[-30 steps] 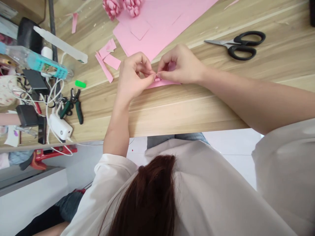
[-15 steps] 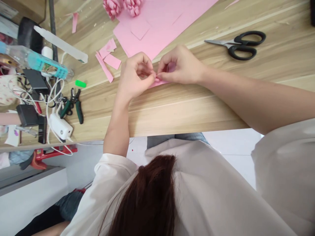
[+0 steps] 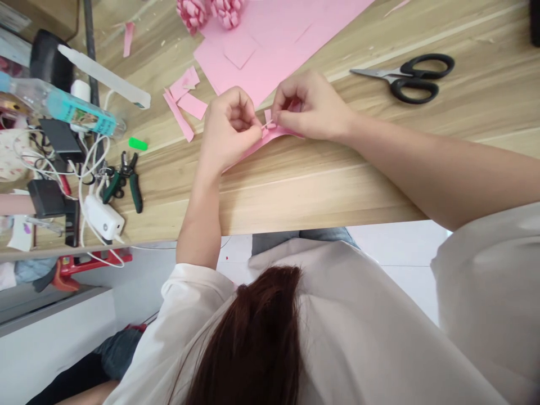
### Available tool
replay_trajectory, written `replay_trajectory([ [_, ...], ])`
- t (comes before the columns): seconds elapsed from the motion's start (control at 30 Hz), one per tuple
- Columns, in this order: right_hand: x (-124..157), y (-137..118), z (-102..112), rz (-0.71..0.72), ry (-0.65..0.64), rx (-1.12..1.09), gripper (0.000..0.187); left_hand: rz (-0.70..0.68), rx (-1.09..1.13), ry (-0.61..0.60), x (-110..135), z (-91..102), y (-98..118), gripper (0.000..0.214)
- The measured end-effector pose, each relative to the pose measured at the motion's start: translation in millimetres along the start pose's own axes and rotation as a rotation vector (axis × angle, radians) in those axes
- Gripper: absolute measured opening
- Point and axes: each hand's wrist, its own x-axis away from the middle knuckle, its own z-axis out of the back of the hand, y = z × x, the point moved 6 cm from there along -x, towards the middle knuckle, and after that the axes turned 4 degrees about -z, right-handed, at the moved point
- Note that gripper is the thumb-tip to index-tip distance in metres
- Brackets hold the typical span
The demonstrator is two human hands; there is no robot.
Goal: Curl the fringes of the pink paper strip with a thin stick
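Note:
My left hand (image 3: pixel 232 126) is closed, thumb and fingers pinching a strip of pink paper (image 3: pixel 276 133) near the front of the table. Facing it, my right hand (image 3: pixel 314 109) pinches the same strip with thumb and forefinger. Small cut tabs stand up along the strip between my fingertips. A thin pale line spans the gap there; whether it is a paper edge or a separate piece, I cannot tell. The palms hide part of the paper. Beyond my hands lies a large pink paper sheet (image 3: pixel 270 50), with a small pink square (image 3: pixel 240 50) on it.
Black-handled scissors (image 3: pixel 415 76) lie at right. Pink paper scraps (image 3: pixel 192 104) sit left of my hands, and two pink paper flowers (image 3: pixel 228 12) at the back. Green-handled pliers (image 3: pixel 135 191), a green cap (image 3: pixel 138 144), a bottle (image 3: pixel 80 109) and cables crowd the left side.
My hands have moved slightly apart, my right hand a little up and right. More of the pink strip and its cut tabs now shows between and below them.

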Motion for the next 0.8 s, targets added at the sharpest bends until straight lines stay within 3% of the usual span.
replay_trajectory([
  [0.23, 1.6, -1.9, 9.2, -0.022, 0.106, -0.022, 0.022, -0.019, 0.078, -0.044, -3.7, 3.9, -17.0, 0.048],
  [0.5, -1.3, 1.2, 12.1, 0.043, 0.190, 0.014, 0.019, -0.052, 0.051, -0.052, -2.7, 0.0, -6.3, 0.045],
  [0.8, -1.2, -0.4, 12.4, 0.103, 0.170, 0.010, 0.016, 0.037, 0.101, -0.136, 1.2, -2.4, -6.6, 0.041],
])
